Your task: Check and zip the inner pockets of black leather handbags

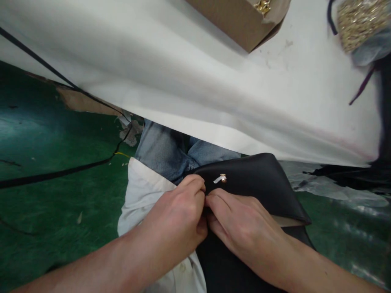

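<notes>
A black bag (259,183), smooth like leather, lies across the lap. Its flap shows a pale inner edge at the right. On the flap sits a small gold metal fitting (223,178) with a short white strip beside it. My left hand (183,207) is closed, its fingers curled in a pinch at the flap's lower left. Right against it, my right hand (241,219) is also closed, thumb and forefinger pinched together on the bag. The fingertips meet just below the fitting. Whether a small part lies between them is hidden.
Ahead is a table with a white cover (183,81). On it stand a cardboard box (232,24) with gold pieces and, at right, a clear bag of gold pieces (360,24). A black cord (61,177) crosses at left above the green floor (61,228).
</notes>
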Motion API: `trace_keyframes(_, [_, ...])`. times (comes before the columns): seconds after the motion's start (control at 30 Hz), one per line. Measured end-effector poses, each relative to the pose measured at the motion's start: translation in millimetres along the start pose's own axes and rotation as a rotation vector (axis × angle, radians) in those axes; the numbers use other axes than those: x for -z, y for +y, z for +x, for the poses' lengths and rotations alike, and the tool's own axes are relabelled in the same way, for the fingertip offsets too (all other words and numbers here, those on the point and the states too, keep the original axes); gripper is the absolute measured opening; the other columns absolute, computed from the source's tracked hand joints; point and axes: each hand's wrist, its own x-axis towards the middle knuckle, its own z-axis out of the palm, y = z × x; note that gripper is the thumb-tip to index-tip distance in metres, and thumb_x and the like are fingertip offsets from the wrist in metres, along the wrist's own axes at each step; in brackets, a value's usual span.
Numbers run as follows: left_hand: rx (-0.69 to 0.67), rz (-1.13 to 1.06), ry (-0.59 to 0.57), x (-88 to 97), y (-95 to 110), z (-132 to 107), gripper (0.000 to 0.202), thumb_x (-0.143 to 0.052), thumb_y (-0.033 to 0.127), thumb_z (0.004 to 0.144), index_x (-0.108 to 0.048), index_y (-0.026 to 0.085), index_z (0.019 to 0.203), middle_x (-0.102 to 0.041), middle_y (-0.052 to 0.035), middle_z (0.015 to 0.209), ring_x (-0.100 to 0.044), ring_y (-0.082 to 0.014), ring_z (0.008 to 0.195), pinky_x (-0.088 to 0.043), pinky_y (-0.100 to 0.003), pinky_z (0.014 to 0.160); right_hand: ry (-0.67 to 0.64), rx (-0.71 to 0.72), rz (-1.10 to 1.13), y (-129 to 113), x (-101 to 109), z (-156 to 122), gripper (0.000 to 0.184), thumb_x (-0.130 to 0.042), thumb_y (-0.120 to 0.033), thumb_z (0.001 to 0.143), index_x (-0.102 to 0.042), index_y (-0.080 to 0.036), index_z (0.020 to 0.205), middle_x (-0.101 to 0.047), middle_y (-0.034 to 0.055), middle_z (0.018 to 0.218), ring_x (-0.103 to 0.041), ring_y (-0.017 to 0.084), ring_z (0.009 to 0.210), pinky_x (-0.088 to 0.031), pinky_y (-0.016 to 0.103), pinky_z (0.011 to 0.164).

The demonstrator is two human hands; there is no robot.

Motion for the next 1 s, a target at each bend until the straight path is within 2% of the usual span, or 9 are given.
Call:
trace_keyframes(0.2, [-0.097,0.100,0.118,-11.4,2.7,-8.6,0.030,-0.053,-0.011,0.083,-0.066,0.011,0.097,-0.071,-0.0149,0.110,-0.072,-0.0316,0.119,-0.071,-0.046,0.102,0.048,-0.034,0.016,3.6,-11.5,-1.8,0.022,-0.057,0.003,0.096,-0.061,-0.018,0.095,-0.064,0.0030,0.088,-0.065,0.021,0.070,-0.051,0.036,0.062])
trace_keyframes(0.37, [-0.137,0.079,0.189,-20.4,-1.7,-18.2,0.024,-0.056,-0.010,0.092,-0.066,0.011,0.098,-0.072,-0.0148,0.112,-0.072,-0.0299,0.120,-0.067,-0.046,0.112,0.073,-0.089,0.065,5.6,-20.1,-0.6,0.020,-0.062,0.002,0.093,-0.068,-0.016,0.099,-0.070,0.0044,0.091,-0.071,0.023,0.077,-0.053,0.037,0.068])
trace_keyframes(0.43, [-0.123,0.003,0.235,-26.5,-4.8,-20.6,0.023,-0.055,-0.009,0.093,-0.064,0.012,0.095,-0.071,-0.0144,0.112,-0.071,-0.0290,0.118,-0.069,-0.045,0.109,0.009,-0.160,0.128,4.4,-16.4,1.2,0.021,-0.065,0.001,0.090,-0.071,-0.016,0.100,-0.072,0.0050,0.094,-0.072,0.024,0.082,-0.054,0.037,0.073])
trace_keyframes(0.53, [-0.133,-0.117,0.284,-33.4,-10.1,-23.0,0.023,-0.056,-0.008,0.097,-0.061,0.014,0.091,-0.070,-0.0143,0.111,-0.070,-0.0273,0.117,-0.070,-0.041,0.102,-0.140,-0.301,0.267,3.8,1.7,8.2,0.018,-0.070,-0.005,0.091,-0.074,-0.018,0.103,-0.073,0.0043,0.099,-0.072,0.023,0.088,-0.054,0.037,0.081])
trace_keyframes(0.63, [-0.204,-0.153,0.299,-35.5,-16.3,-24.9,0.021,-0.056,-0.007,0.101,-0.063,0.012,0.099,-0.070,-0.0152,0.115,-0.068,-0.0261,0.122,-0.067,-0.040,0.106,-0.289,-0.326,0.431,8.9,24.7,20.2,0.012,-0.067,-0.014,0.102,-0.075,-0.021,0.098,-0.074,0.0017,0.100,-0.070,0.020,0.094,-0.051,0.035,0.088])
trace_keyframes(0.7, [-0.241,-0.145,0.295,-35.5,-20.4,-26.1,0.020,-0.057,-0.007,0.101,-0.064,0.011,0.104,-0.070,-0.0162,0.119,-0.065,-0.0265,0.128,-0.064,-0.042,0.112,-0.347,-0.331,0.529,14.1,33.8,27.8,0.024,-0.059,-0.014,0.108,-0.074,-0.022,0.090,-0.075,-0.0008,0.093,-0.067,0.017,0.089,-0.048,0.032,0.085])
trace_keyframes(0.77, [-0.256,-0.140,0.286,-35.8,-23.6,-27.2,0.019,-0.058,-0.007,0.101,-0.064,0.010,0.107,-0.069,-0.0169,0.123,-0.063,-0.0271,0.133,-0.062,-0.043,0.118,-0.339,-0.385,0.579,18.0,35.2,32.6,0.028,-0.059,-0.013,0.108,-0.075,-0.021,0.087,-0.074,-0.0029,0.086,-0.065,0.014,0.081,-0.047,0.030,0.078])
trace_keyframes(0.83, [-0.255,-0.134,0.286,-36.4,-25.3,-28.1,0.019,-0.058,-0.007,0.102,-0.065,0.010,0.108,-0.069,-0.0174,0.125,-0.062,-0.0276,0.136,-0.061,-0.044,0.120,-0.305,-0.434,0.587,19.6,31.3,33.7,0.023,-0.065,-0.012,0.104,-0.079,-0.022,0.089,-0.076,-0.0036,0.087,-0.067,0.013,0.081,-0.046,0.029,0.076])
trace_keyframes(1.0, [-0.240,-0.098,0.307,-36.5,-24.9,-27.4,0.022,-0.056,-0.007,0.101,-0.066,0.010,0.113,-0.070,-0.0178,0.125,-0.065,-0.0287,0.135,-0.064,-0.045,0.116,-0.245,-0.395,0.574,19.0,22.1,29.8,0.021,-0.072,-0.007,0.100,-0.082,-0.024,0.094,-0.079,-0.0045,0.093,-0.071,0.013,0.088,-0.049,0.028,0.080])
